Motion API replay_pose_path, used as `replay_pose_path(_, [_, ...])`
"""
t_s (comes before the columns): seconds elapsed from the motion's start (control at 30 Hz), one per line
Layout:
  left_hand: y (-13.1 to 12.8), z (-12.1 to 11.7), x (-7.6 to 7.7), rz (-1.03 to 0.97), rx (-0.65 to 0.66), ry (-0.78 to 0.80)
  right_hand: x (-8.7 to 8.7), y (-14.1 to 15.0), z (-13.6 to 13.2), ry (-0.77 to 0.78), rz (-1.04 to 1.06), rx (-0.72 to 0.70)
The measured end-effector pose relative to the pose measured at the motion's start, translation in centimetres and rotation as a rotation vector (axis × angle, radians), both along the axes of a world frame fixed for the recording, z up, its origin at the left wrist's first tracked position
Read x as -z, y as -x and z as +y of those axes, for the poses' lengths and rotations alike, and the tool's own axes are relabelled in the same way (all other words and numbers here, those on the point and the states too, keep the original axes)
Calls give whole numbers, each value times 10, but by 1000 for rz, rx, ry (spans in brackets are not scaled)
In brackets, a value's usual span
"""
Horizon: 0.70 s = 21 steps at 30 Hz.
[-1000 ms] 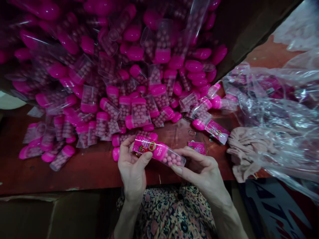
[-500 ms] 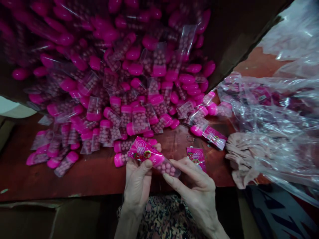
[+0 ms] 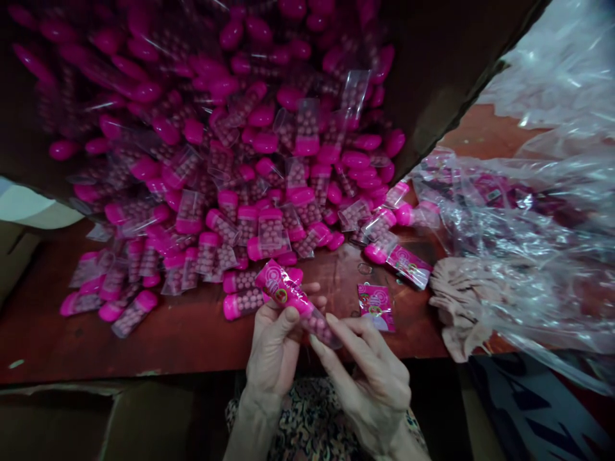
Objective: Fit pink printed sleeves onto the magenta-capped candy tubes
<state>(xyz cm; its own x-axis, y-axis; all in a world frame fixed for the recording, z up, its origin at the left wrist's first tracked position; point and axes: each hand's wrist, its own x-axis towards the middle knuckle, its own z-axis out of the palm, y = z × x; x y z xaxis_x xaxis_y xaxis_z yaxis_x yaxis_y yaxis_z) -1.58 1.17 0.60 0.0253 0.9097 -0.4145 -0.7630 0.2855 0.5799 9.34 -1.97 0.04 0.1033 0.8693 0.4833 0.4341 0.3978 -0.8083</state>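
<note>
Both my hands hold one clear tube of pink candy balls (image 3: 318, 324), with a printed pink sleeve (image 3: 281, 286) over its upper end. My left hand (image 3: 275, 349) grips it around the sleeve's lower part, thumb on top and fingers behind. At the clear lower end, my right hand (image 3: 369, 378) pinches the tube between thumb and fingers. The tube is tilted, its sleeved end pointing up and left. A flat printed sleeve (image 3: 375, 306) lies on the table just beyond my right hand. Two capped tubes (image 3: 243, 302) lie side by side beyond my left hand.
A large heap of pink-capped candy tubes (image 3: 273, 232) spills from a dark box (image 3: 446, 70) onto the red-brown table (image 3: 192, 333). One sleeved tube (image 3: 408, 266) lies at the right, near a crumpled beige cloth (image 3: 456, 301) and clear plastic bags (image 3: 528, 230) holding printed sleeves.
The tube has turned in my hands and now shows a narrower side. My left fingers have straightened out behind it. The camera view has shifted slightly.
</note>
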Motion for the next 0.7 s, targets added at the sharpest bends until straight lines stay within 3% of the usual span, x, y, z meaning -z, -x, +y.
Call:
replay_pose_path(0.23, [0, -7, 5, -24, 86, -47, 5, 3, -7, 92, 83, 0])
replay_pose_path(0.6, [-3, -5, -2, 29, 34, 127, 6, 7, -1, 208, 117, 19])
replay_pose_path(0.7, [-8, -7, -3, 27, 71, 136, 7, 7, -1, 313, 232, 77])
